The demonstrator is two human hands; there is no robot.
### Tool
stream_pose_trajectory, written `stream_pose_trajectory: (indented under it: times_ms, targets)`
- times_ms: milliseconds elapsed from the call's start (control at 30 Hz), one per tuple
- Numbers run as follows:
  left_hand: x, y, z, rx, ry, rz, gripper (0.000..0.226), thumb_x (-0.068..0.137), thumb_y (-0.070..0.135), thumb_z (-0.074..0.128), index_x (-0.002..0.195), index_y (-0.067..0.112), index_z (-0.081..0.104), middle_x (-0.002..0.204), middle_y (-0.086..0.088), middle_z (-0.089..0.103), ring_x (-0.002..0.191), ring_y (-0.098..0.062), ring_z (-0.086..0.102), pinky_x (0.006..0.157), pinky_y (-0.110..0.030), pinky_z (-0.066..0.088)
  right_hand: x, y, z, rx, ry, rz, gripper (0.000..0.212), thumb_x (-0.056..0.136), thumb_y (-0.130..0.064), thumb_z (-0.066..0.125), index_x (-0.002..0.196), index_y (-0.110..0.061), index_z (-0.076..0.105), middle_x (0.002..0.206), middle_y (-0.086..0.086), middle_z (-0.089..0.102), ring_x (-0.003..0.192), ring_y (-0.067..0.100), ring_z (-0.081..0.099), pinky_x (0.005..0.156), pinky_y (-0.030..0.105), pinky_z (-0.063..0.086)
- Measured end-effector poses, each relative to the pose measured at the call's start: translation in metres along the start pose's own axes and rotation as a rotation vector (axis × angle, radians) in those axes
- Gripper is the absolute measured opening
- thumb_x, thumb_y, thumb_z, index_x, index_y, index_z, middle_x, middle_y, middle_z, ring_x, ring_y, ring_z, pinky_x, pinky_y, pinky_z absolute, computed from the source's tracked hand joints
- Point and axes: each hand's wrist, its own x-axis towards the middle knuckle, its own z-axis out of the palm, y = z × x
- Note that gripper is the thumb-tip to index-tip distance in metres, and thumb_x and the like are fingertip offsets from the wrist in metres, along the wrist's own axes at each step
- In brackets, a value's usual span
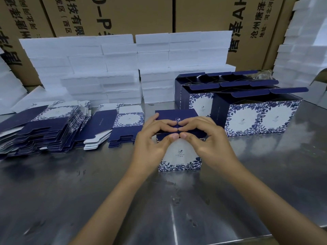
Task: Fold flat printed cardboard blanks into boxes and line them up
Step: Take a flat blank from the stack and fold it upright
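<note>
While both hands work at the top of the box, which stands upright on the steel tabletop just in front of the person, the step in hand looks to be closing its dark blue end flap. The left hand and the right hand mirror each other: each grip is curled onto the box, fingertips meeting at the middle of the flap and thumbs pressed against the front edge just below, so each pinches the fold line between thumb and fingers. To do this well, I would judge that the pressure should stay even on both sides, so the tuck tongue slides in straight and does not buckle one corner; the thumbs should brace the front wall so it does not bow outward, and the fingers should press down along the crease, not on the flap's middle, where thin card dents easily. Whether the tongue is already fully seated cannot be told, since the hands cover the seam. To the left lie fanned stacks of flat blanks, with a smaller pile nearer the box. To the right, well apart from the hands, stands a group of folded boxes in rows with their upper flaps still open; the finished box would likely join them, set flush with its neighbours. Behind everything are white foam blocks and brown cartons.
</note>
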Motion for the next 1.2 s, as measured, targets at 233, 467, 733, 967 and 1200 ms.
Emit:
stream_pose_trajectory:
  times_ms: [233, 467, 733, 967, 1200]
  targets:
    - [0.007, -0.006, -0.017, -0.065, 0.004, -0.058, 0.021, 0.08, 0.006, 0.079, 0.093, 0.023, 0.078, 0.129, 0.008, 0.062, 0.113, 0.013, 0.056, 0.082, -0.005, 0.044, 0.0, 0.008, -0.016, 0.067, -0.037, 0.079, 0.03, 0.085, -0.001, 0.079, 0.105, -0.023, 0.079, 0.115, -0.013, 0.074, 0.122, -0.003, 0.057, 0.112, 0.024, 0.041]
    - [0.01, -0.01, -0.025, -0.097, -0.013, -0.083, 0.026, 0.081, 0.004, 0.078, 0.095, 0.027, 0.079, 0.141, 0.01, 0.056, 0.131, -0.002, 0.052, 0.106, -0.024, 0.046, 0.005, 0.012, -0.027, 0.133, -0.049, 0.137, 0.034, 0.088, 0.002, 0.075, 0.104, -0.028, 0.078, 0.113, -0.016, 0.075, 0.123, -0.002, 0.059, 0.109, 0.04, 0.048]
    - [0.013, -0.011, -0.022, -0.101, 0.015, -0.106, 0.027, 0.082, 0.005, 0.078, 0.094, 0.029, 0.079, 0.144, 0.008, 0.055, 0.13, 0.001, 0.052, 0.108, -0.035, 0.048, -0.001, 0.011, -0.027, -0.188, 0.001, 0.016, 0.033, 0.093, -0.003, 0.07, 0.113, -0.029, 0.077, 0.119, -0.023, 0.068, 0.125, -0.006, 0.056, 0.11, 0.014, 0.036]
    - [0.031, -0.013, 0.015, -0.039, -0.049, -0.072, 0.026, 0.09, 0.012, 0.073, 0.099, 0.036, 0.077, 0.136, 0.013, 0.061, 0.128, 0.004, 0.052, 0.095, -0.015, 0.049, 0.0, 0.03, -0.029, -0.605, 0.133, -0.164, 0.027, 0.089, 0.011, 0.062, 0.111, -0.002, 0.07, 0.11, 0.012, 0.074, 0.107, 0.032, 0.069, 0.093, 0.035, 0.042]
    - [0.064, -0.019, 0.054, -0.024, -0.13, -0.094, 0.025, 0.094, 0.01, 0.067, 0.111, 0.026, 0.076, 0.142, 0.005, 0.057, 0.131, -0.004, 0.051, 0.111, -0.04, 0.044, 0.016, 0.057, -0.049, -0.733, 0.203, -0.13, 0.028, 0.09, 0.013, 0.062, 0.116, 0.002, 0.069, 0.113, 0.015, 0.075, 0.117, 0.034, 0.068, 0.098, 0.047, 0.049]
